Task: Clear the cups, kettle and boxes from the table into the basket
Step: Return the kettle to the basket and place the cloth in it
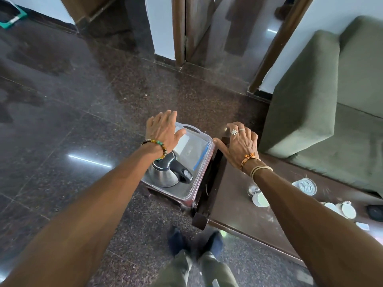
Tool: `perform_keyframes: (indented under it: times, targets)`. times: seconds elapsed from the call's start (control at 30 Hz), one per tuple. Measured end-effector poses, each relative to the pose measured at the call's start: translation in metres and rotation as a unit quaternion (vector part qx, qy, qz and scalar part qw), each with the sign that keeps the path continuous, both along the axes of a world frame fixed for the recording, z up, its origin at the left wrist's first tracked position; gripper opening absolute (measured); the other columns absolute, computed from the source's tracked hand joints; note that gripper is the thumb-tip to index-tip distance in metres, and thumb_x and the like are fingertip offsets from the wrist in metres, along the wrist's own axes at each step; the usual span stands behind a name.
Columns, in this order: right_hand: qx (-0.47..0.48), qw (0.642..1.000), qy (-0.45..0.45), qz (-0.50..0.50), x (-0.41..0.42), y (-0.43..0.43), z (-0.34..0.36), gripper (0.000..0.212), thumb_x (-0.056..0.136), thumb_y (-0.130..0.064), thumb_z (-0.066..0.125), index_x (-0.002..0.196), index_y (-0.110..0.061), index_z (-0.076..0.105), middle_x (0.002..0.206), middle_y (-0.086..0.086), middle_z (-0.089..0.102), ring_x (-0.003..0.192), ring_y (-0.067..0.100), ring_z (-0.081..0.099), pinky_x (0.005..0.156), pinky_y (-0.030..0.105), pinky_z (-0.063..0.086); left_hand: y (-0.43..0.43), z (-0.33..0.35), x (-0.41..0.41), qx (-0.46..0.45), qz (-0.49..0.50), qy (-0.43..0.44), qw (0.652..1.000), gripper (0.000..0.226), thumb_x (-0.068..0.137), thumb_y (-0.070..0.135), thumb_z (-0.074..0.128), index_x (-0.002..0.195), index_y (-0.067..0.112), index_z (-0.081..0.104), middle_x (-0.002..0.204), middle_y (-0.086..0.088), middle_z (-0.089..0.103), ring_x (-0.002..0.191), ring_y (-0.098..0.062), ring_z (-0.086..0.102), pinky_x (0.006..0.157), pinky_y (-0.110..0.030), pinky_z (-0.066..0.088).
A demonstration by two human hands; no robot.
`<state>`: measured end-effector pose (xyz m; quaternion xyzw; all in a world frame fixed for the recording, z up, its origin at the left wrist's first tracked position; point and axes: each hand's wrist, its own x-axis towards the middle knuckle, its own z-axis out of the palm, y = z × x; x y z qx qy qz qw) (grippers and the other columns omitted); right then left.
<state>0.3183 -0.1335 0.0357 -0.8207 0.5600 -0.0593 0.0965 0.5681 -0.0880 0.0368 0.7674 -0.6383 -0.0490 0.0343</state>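
A grey plastic basket [204, 146] stands on the floor against the left end of the dark wooden table [234, 195]. Inside it lie a steel kettle [165, 175] with a black handle and a clear-lidded box [191, 151] with a blue edge. My left hand [162, 129] hovers over the basket's far left corner, fingers spread and holding nothing. My right hand [240, 141] rests flat on the table's far left corner, fingers straight. On the table sit white cups [260, 198], a further cup [348, 210], a glass [305, 186] and a small packet [362, 226].
A green sofa [323, 112] stands behind the table at the right. Dark polished stone floor [62, 125] stretches to the left. Wooden door frames [179, 32] rise at the back. My feet [194, 242] stand by the table's near corner. A dark round object [375, 212] lies at the table's right.
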Motion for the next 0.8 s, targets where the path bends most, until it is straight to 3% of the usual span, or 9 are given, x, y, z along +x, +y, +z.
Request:
perform_keyframes:
  times: [0.57, 0.8]
  targets:
    - [0.101, 0.994, 0.024, 0.043, 0.031, -0.056, -0.078, 0.070, 0.093, -0.066, 0.040, 0.142, -0.017, 0.043, 0.141, 0.006, 0.046, 0.127, 0.029, 0.044, 0.108, 0.045, 0.031, -0.049, -0.067, 0.001, 0.119, 0.047, 0.016, 0.992, 0.056, 0.095, 0.051, 0.047, 0.139, 0.017, 0.040, 0.135, -0.007, 0.054, 0.121, -0.028, 0.053, 0.100, -0.045, 0.039]
    - [0.137, 0.990, -0.010, 0.025, 0.056, -0.075, -0.089, 0.067, 0.095, -0.060, 0.042, 0.144, -0.015, 0.038, 0.141, 0.007, 0.045, 0.129, 0.030, 0.044, 0.108, 0.046, 0.032, -0.074, -0.082, 0.018, 0.149, 0.041, 0.010, 0.988, 0.054, 0.094, 0.052, 0.049, 0.136, 0.019, 0.044, 0.129, -0.006, 0.058, 0.117, -0.028, 0.057, 0.094, -0.042, 0.042]
